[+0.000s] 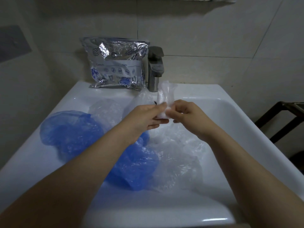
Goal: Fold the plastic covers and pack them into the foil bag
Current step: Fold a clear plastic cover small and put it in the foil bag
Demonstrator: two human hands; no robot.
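Clear, filmy plastic is bunched into a narrow roll between both hands, right over the middle of the white sink [230,112]. That folded cover [164,97] stands upright, its frilled top flaring just in front of the tap [155,69]. Left hand [148,117] pinches the lower end, thumb on top and fingers curled beneath; right hand [184,112] pinches the same end from the other side, fingertips tucked in. The two hands meet on it, almost touching.

Down in the basin, it's a heap: crinkled blue covers [70,132], puffy and rounded with gathered edges, spread from the left wall under the left forearm towards the near rim. Beside and over them lie more clear covers [177,162], glossy and wrinkled, filling the right half of the basin, with another clear one at the back left.

Up on the back ledge, the foil bag [115,65] stands propped against the tiled wall, silver and creased, printed with blue fish and shell drawings and a pale label band, just left of the brushed-metal tap and touching it or nearly so. A dark frame [279,119] shows at the right.
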